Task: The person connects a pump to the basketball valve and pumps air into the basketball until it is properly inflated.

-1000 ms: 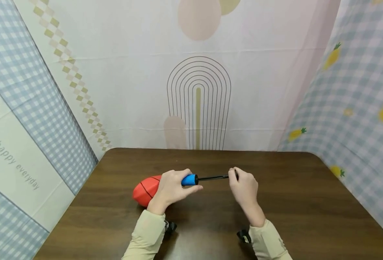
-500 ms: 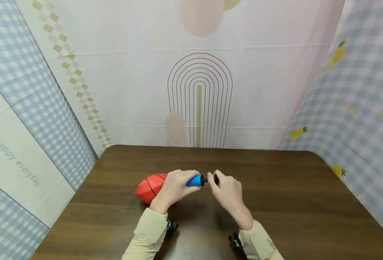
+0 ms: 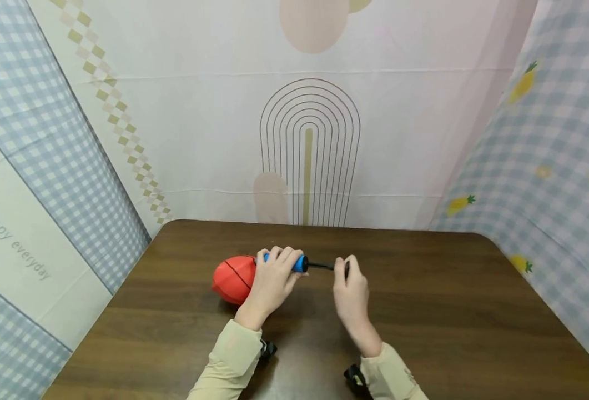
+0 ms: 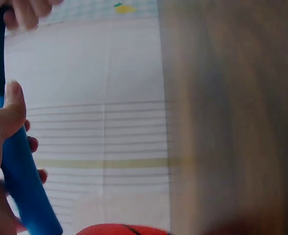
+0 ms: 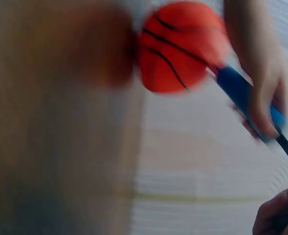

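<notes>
My left hand (image 3: 270, 283) grips the blue barrel of a hand air pump (image 3: 300, 263). In the left wrist view its thumb lies along the barrel (image 4: 29, 186) near the top end. My right hand (image 3: 351, 291) holds the pump's black handle, with a length of dark rod (image 3: 320, 266) showing between the two hands. At the pump's other end is a small red basketball (image 3: 234, 279) with black lines, partly behind my left hand. The right wrist view shows the ball (image 5: 183, 46) right at the barrel's tip, looking fairly round with a slightly pointed left end in the head view.
A brown wood-grain table (image 3: 449, 311) lies under both hands. A pale printed cloth (image 3: 399, 139) hangs behind its far edge, and checked cloths (image 3: 539, 144) hang at the sides. Black straps (image 3: 356, 380) sit at the wrists.
My right hand pushed the rod nearly fully into the barrel, then drew it partly out again. The pump and left hand have risen slightly in the view. The ball looks rounder than before.
</notes>
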The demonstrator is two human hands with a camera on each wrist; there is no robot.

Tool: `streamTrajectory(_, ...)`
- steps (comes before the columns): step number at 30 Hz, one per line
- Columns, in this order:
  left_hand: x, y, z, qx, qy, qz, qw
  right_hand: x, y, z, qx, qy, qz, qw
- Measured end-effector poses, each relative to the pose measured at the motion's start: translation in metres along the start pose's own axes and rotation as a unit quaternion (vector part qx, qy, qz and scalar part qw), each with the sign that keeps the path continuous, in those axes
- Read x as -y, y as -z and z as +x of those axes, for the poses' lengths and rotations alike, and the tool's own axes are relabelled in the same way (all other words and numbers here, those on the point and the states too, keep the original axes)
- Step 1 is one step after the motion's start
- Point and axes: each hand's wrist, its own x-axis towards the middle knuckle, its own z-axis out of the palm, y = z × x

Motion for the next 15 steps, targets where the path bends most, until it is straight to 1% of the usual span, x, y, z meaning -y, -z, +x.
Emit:
streamTrajectory(2, -0.003, -0.003, -0.001, 0.002, -0.008, -0.016, 0.9998, 0.001, -0.01, -0.005, 0.017, -0.01, 0.026, 0.9995)
streamTrajectory(4, -0.004, -0.005, -0.001, 0.002, -0.016, -0.033, 0.9993, 0.002, -0.015, -0.008, 0.034, -0.001, 0.026, 0.9991)
streamTrajectory(6, -0.005, -0.006, -0.001, -0.004, -0.019, -0.048, 0.9986, 0.004, -0.013, -0.007, 0.049, 0.033, -0.012, 0.9982)
streamTrajectory(8, -0.005, -0.006, 0.0, -0.009, -0.019, -0.06, 0.998, 0.006, -0.006, -0.003, 0.055, 0.079, -0.071, 0.9928)
streamTrajectory(9, -0.004, -0.005, 0.0, -0.01, -0.017, -0.062, 0.9979, 0.006, -0.001, 0.0, 0.054, 0.099, -0.096, 0.9889)
streamTrajectory(11, -0.003, -0.003, 0.001, -0.009, -0.008, -0.058, 0.9982, 0.006, 0.011, 0.007, 0.039, 0.123, -0.134, 0.9825)
streamTrajectory(13, 0.0, -0.002, 0.001, -0.006, 0.007, -0.052, 0.9986, 0.005, 0.024, 0.013, 0.016, 0.123, -0.146, 0.9816)
streamTrajectory(15, 0.003, 0.0, 0.001, 0.0, 0.019, -0.046, 0.9988, 0.005, 0.034, 0.017, -0.003, 0.104, -0.136, 0.9852)
